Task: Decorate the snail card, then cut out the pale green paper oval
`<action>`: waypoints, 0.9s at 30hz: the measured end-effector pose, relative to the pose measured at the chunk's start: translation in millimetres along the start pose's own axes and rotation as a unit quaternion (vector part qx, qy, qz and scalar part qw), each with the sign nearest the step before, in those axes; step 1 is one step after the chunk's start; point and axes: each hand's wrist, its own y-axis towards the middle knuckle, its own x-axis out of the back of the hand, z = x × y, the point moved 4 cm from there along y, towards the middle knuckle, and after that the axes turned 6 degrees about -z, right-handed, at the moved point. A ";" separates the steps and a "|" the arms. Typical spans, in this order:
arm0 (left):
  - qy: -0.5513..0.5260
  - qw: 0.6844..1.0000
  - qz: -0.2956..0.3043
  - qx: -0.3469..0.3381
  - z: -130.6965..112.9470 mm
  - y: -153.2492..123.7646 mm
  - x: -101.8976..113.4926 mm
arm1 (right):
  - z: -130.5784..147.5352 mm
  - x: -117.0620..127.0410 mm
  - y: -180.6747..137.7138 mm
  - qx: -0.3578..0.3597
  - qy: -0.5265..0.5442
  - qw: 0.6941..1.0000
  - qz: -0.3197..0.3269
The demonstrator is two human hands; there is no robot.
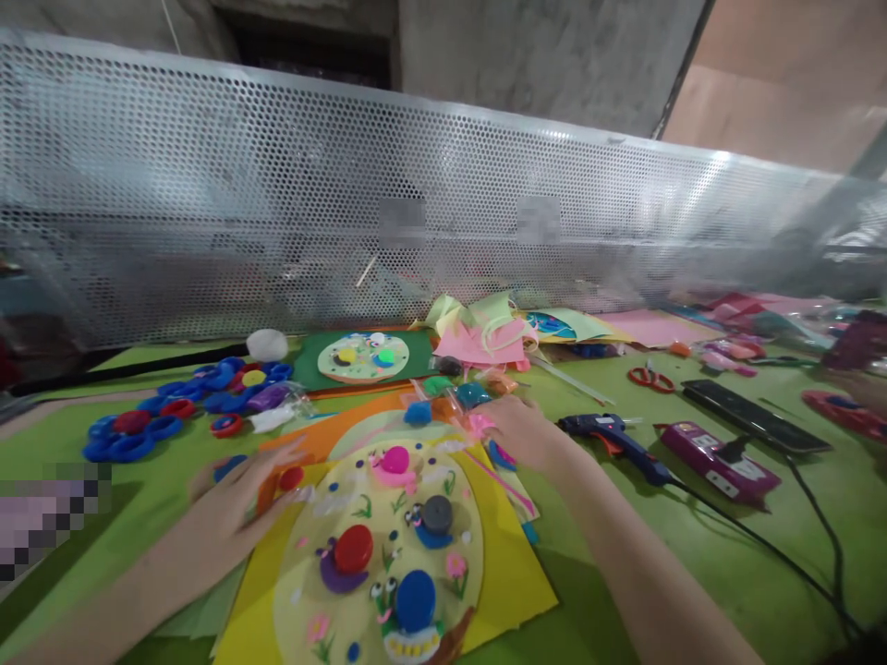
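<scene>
"Rings (119,448) at your far left?"

"Yes, mostly blue ones, clustered on the green table (713,545) beyond my left hand (242,494)."

"How is that hand held?"

"Thumb and fingers are parted, with a red cap (291,477) showing between them. I can't tell whether I'm gripping it."

"And in the middle?"

"A round cream card (295,568) lies on a yellow sheet (516,582) between my arms, bearing snails (353,551) with round, coloured shells."

"The other side?"

"My right hand (516,427) is just past the card's upper right edge, at some small packets (473,395). Its fingertips are too blurred to say whether they pinch anything."

"Further right?"

"A blue glue gun (616,439), red scissors (651,379) behind it, then a purple plug block (721,462)."
</scene>
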 end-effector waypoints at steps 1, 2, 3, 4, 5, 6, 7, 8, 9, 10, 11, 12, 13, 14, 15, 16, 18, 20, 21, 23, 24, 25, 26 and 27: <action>-0.010 1.000 0.009 0.004 0.3 -0.1 -0.6 | 0.8 -0.7 0.0 0.002 -0.001 1.000 0.006; -0.020 1.000 0.015 0.007 0.0 -0.3 -0.9 | 2.5 -1.3 -0.1 0.006 -0.001 1.000 0.012; -0.030 0.999 0.019 0.010 -0.9 -0.6 -0.7 | 4.5 -1.8 -0.2 0.009 0.000 1.000 0.016; -0.038 0.999 0.020 0.013 -2.1 -1.0 -0.2 | 6.5 -2.0 -0.3 0.012 0.002 1.000 0.020; -0.046 0.999 0.019 0.018 -3.4 -1.4 0.7 | 8.2 -1.9 -0.5 0.014 0.005 1.000 0.022; -0.053 0.998 0.016 0.024 -4.8 -1.8 1.9 | 9.4 -1.7 -0.7 0.015 0.010 1.000 0.025; -0.060 0.998 0.012 0.033 -6.0 -2.2 3.4 | 10.0 -1.4 -1.0 0.016 0.015 0.999 0.027; -0.066 0.997 0.010 0.043 -7.1 -2.7 4.8 | 10.0 -1.2 -1.5 0.017 0.022 0.999 0.029; -0.074 0.996 0.008 0.054 -8.2 -3.2 6.2 | 9.6 -1.2 -2.0 0.018 0.028 0.999 0.033; -0.085 0.994 0.007 0.063 -9.2 -3.6 7.5 | 8.8 -1.5 -2.7 0.020 0.035 0.998 0.038; -0.098 0.993 0.005 0.072 -10.1 -4.1 8.6 | 7.9 -2.0 -3.6 0.021 0.040 0.998 0.044; -0.113 0.990 0.002 0.082 -10.7 -4.5 9.5 | 7.0 -2.7 -4.5 0.022 0.045 0.998 0.049; -0.131 0.987 -0.001 0.092 -10.8 -4.8 10.2 | 6.5 -3.4 -5.5 0.022 0.048 0.997 0.054; -0.151 0.983 -0.005 0.103 -10.2 -5.0 10.7 | 6.2 -3.9 -6.6 0.021 0.050 0.997 0.057; -0.174 0.978 -0.009 0.115 -9.2 -5.0 11.0 | 6.5 -4.2 -7.6 0.017 0.050 0.997 0.058; -0.197 0.972 -0.013 0.127 -8.0 -4.8 11.1 | 7.4 -4.1 -8.5 0.012 0.049 0.997 0.056; -0.242 0.959 -0.019 0.147 -5.6 -3.6 11.5 | 10.5 -3.1 -9.8 0.006 0.042 0.998 0.051; -0.275 0.946 -0.024 0.169 -4.1 -2.4 12.3 | 13.7 -1.4 -10.1 0.004 0.034 0.998 0.046; -0.289 0.940 -0.026 0.180 -4.0 -2.0 12.9 | 14.5 -0.5 -9.6 0.004 0.030 0.999 0.045; -0.317 0.927 -0.027 0.200 -5.0 -1.8 13.8 | 13.5 0.5 -7.6 0.005 0.024 0.999 0.043; -0.331 0.920 -0.028 0.208 -5.9 -1.8 14.3 | 11.6 0.6 -6.0 0.006 0.022 0.999 0.041; -0.344 0.913 -0.030 0.215 -6.6 -1.9 14.8 | 9.2 0.4 -4.1 0.008 0.019 0.999 0.039; -0.355 0.907 -0.036 0.224 -6.8 -2.0 15.4 | 6.5 -0.2 -2.1 0.009 0.016 0.999 0.034; -0.364 0.901 -0.045 0.233 -6.7 -1.9 16.0 | 3.8 -1.2 -0.1 0.010 0.013 0.999 0.028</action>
